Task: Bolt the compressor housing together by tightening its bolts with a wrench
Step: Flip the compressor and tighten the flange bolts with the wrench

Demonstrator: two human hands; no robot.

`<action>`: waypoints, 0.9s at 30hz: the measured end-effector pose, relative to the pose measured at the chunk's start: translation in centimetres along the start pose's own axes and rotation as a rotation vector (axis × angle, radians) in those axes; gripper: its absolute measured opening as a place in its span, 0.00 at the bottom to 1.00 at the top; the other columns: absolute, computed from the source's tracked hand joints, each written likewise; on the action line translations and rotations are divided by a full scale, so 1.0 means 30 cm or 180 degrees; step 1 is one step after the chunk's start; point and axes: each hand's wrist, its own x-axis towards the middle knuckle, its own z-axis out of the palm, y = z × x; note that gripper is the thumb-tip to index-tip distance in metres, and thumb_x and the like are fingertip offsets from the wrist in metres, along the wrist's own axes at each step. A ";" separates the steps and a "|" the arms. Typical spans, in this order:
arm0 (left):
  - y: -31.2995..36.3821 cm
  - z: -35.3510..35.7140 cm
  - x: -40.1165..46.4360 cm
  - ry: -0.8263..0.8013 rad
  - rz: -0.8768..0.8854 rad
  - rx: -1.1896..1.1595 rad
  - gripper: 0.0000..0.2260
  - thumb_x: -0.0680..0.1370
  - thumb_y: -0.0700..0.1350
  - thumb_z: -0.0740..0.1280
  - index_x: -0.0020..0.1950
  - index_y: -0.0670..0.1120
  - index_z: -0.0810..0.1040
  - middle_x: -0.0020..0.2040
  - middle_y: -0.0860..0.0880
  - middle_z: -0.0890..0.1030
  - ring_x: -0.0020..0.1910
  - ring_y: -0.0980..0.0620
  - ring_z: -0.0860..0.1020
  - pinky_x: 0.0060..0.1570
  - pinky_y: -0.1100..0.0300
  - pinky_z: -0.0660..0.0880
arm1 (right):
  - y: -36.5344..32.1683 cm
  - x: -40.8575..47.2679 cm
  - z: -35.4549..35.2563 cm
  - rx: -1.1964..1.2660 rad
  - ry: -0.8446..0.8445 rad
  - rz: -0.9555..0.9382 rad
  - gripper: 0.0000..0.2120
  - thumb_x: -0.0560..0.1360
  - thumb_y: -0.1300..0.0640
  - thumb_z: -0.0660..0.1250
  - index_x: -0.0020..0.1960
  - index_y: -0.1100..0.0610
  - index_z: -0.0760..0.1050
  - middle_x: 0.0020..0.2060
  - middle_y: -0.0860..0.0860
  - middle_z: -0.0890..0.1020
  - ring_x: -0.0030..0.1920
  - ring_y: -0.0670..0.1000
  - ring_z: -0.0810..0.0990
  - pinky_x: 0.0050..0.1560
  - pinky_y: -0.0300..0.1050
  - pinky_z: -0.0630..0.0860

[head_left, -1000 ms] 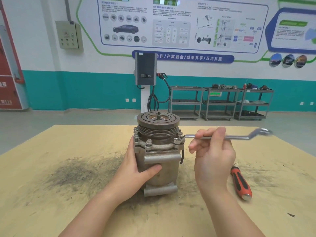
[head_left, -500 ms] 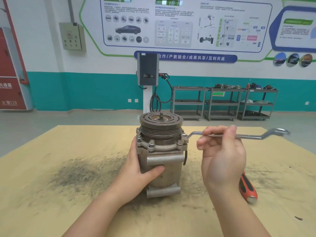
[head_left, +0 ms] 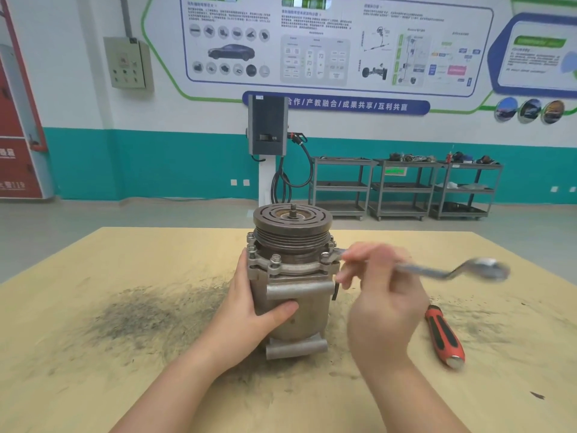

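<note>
— So, what's on the left?

— My left hand (head_left: 249, 310) grips the side of the compressor (head_left: 292, 276), which stands upright mid-table (head_left: 93, 354), thumb across its front.

— And to the right?

— My right hand (head_left: 379, 304), blurred, has its fingers curled round the wrench (head_left: 437, 270). One wrench end sits at a bolt (head_left: 331, 245) on the compressor's right flange; the other sticks out rightward. A red-handled screwdriver (head_left: 445, 335) lies on the table beyond.
</note>
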 end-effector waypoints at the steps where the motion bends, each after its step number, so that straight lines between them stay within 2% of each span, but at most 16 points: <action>1: -0.001 0.000 0.000 0.0021 -0.0001 0.0049 0.54 0.60 0.74 0.74 0.79 0.61 0.51 0.74 0.58 0.67 0.73 0.58 0.67 0.72 0.48 0.68 | 0.001 -0.030 0.014 -0.0349 -0.0369 -0.0509 0.15 0.82 0.49 0.60 0.42 0.56 0.77 0.35 0.48 0.79 0.35 0.48 0.78 0.40 0.39 0.75; 3: -0.007 0.001 0.001 0.0061 -0.0005 0.0191 0.53 0.63 0.68 0.75 0.80 0.56 0.50 0.76 0.51 0.66 0.74 0.54 0.66 0.72 0.47 0.67 | 0.006 -0.072 0.041 -0.0999 -0.0859 -0.1175 0.13 0.80 0.54 0.64 0.45 0.62 0.80 0.39 0.50 0.81 0.41 0.49 0.80 0.45 0.41 0.77; 4: -0.009 0.003 0.001 0.0065 -0.0037 0.0195 0.53 0.64 0.65 0.76 0.80 0.56 0.48 0.76 0.50 0.66 0.74 0.52 0.66 0.73 0.46 0.67 | 0.007 -0.080 0.049 -0.1215 -0.0907 -0.1286 0.12 0.79 0.56 0.65 0.46 0.64 0.81 0.40 0.51 0.82 0.43 0.49 0.81 0.46 0.42 0.78; 6: -0.005 0.002 -0.004 0.0049 -0.0086 0.0061 0.57 0.60 0.70 0.77 0.80 0.62 0.47 0.76 0.54 0.66 0.74 0.54 0.67 0.73 0.46 0.67 | 0.001 -0.073 0.050 -0.1266 -0.0654 -0.1207 0.12 0.80 0.55 0.64 0.48 0.62 0.80 0.42 0.50 0.82 0.42 0.48 0.82 0.46 0.40 0.78; 9: -0.001 0.001 0.000 0.0008 0.0017 0.0023 0.54 0.59 0.75 0.74 0.79 0.64 0.50 0.76 0.59 0.66 0.74 0.57 0.66 0.73 0.46 0.67 | -0.039 -0.012 0.020 -0.0204 0.0208 -0.0074 0.15 0.83 0.51 0.55 0.45 0.57 0.77 0.37 0.48 0.81 0.33 0.48 0.80 0.37 0.40 0.76; 11: -0.003 0.000 0.002 -0.0029 0.0010 0.0012 0.54 0.60 0.75 0.74 0.79 0.64 0.50 0.75 0.61 0.66 0.73 0.58 0.67 0.72 0.46 0.68 | -0.049 0.038 -0.008 0.0491 0.0661 0.0760 0.17 0.82 0.52 0.54 0.42 0.60 0.75 0.33 0.51 0.80 0.28 0.49 0.78 0.31 0.40 0.74; 14: -0.003 -0.002 0.001 -0.0036 0.0004 -0.0013 0.53 0.60 0.75 0.73 0.78 0.65 0.51 0.74 0.62 0.68 0.72 0.59 0.68 0.72 0.47 0.68 | -0.031 0.079 -0.033 0.1155 0.0837 0.1732 0.19 0.84 0.55 0.53 0.41 0.62 0.74 0.30 0.52 0.79 0.26 0.50 0.74 0.27 0.39 0.70; 16: 0.003 -0.001 -0.002 -0.0049 0.0009 -0.0016 0.54 0.59 0.75 0.73 0.79 0.64 0.51 0.74 0.61 0.67 0.73 0.58 0.68 0.72 0.47 0.68 | -0.019 0.094 -0.039 0.1492 0.0800 0.2139 0.18 0.84 0.55 0.53 0.41 0.62 0.74 0.29 0.53 0.78 0.26 0.50 0.72 0.26 0.38 0.68; 21: 0.030 -0.019 0.002 -0.0071 -0.0151 -0.0322 0.61 0.51 0.73 0.78 0.78 0.66 0.50 0.73 0.62 0.69 0.70 0.61 0.70 0.70 0.52 0.71 | 0.002 0.111 -0.053 0.1515 0.0537 0.2085 0.21 0.84 0.56 0.53 0.37 0.60 0.76 0.30 0.54 0.78 0.26 0.50 0.72 0.27 0.38 0.68; 23: 0.047 -0.045 0.015 -0.0204 -0.0155 -0.0419 0.67 0.49 0.73 0.79 0.79 0.66 0.43 0.75 0.67 0.61 0.71 0.67 0.66 0.70 0.61 0.67 | 0.003 0.117 -0.058 0.1500 0.0478 0.2082 0.25 0.84 0.56 0.53 0.33 0.57 0.79 0.31 0.54 0.78 0.26 0.51 0.71 0.27 0.38 0.69; 25: 0.062 -0.069 0.035 -0.0335 -0.0035 -0.0454 0.69 0.48 0.73 0.79 0.78 0.66 0.39 0.70 0.73 0.58 0.64 0.78 0.65 0.61 0.75 0.66 | 0.007 0.126 -0.063 0.1501 0.0445 0.2159 0.24 0.84 0.56 0.53 0.34 0.57 0.78 0.31 0.54 0.78 0.26 0.50 0.71 0.27 0.39 0.69; 26: 0.067 -0.075 0.044 -0.0363 0.0006 -0.0476 0.70 0.48 0.73 0.79 0.78 0.66 0.39 0.68 0.74 0.58 0.61 0.81 0.66 0.58 0.77 0.67 | 0.010 0.126 -0.062 0.1465 0.0454 0.2185 0.22 0.84 0.55 0.53 0.36 0.58 0.77 0.31 0.54 0.78 0.26 0.50 0.71 0.27 0.39 0.69; 27: 0.073 -0.077 0.052 -0.0373 0.0019 -0.0491 0.70 0.47 0.73 0.79 0.78 0.65 0.39 0.68 0.74 0.59 0.63 0.79 0.66 0.61 0.74 0.67 | 0.015 0.119 -0.056 0.1386 0.0484 0.2157 0.21 0.84 0.55 0.53 0.37 0.58 0.76 0.31 0.53 0.77 0.25 0.50 0.71 0.27 0.39 0.69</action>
